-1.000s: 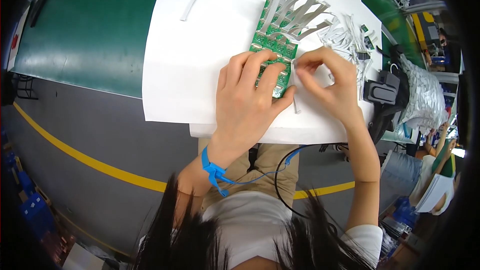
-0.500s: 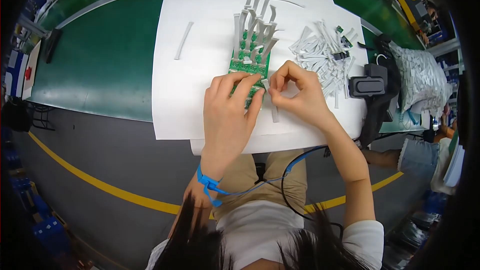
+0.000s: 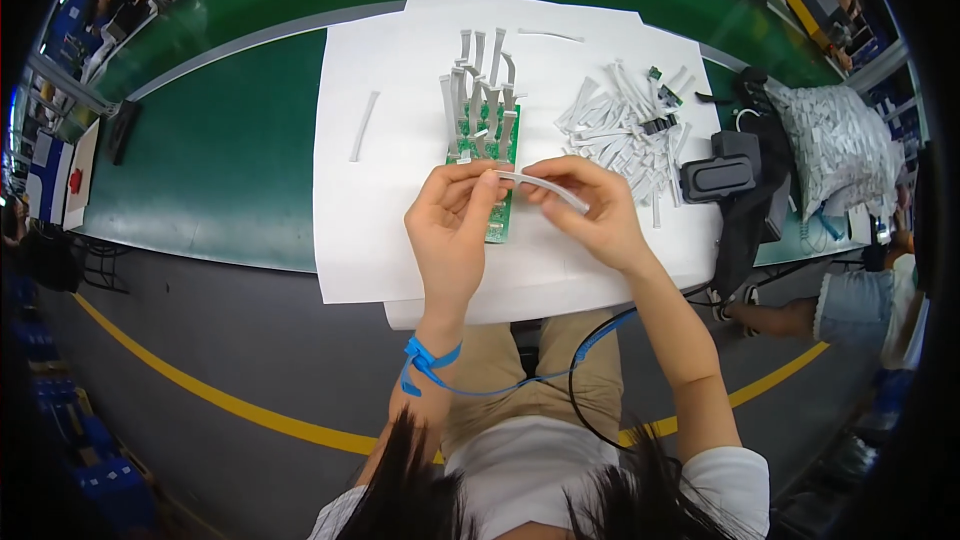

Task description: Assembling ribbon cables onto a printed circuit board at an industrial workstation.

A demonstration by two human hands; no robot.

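**Pinching a bendy flat ribbon cable by a green circuit board**

Gripping one end of the thin, pale strip with the left hand, the other with the right hand, bowing it into a soft arc. Got the narrow board lying on smooth white paper, bristling with standing cables at its far half, middle blocked by left fingers. Also seeing a messy cable heap rightward, then a chunky black device. Wearing a blue wrist strap on the left.

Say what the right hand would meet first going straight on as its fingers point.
Likely the left hand, pinching one end of the white ribbon cable; height above the green circuit board is unclear.
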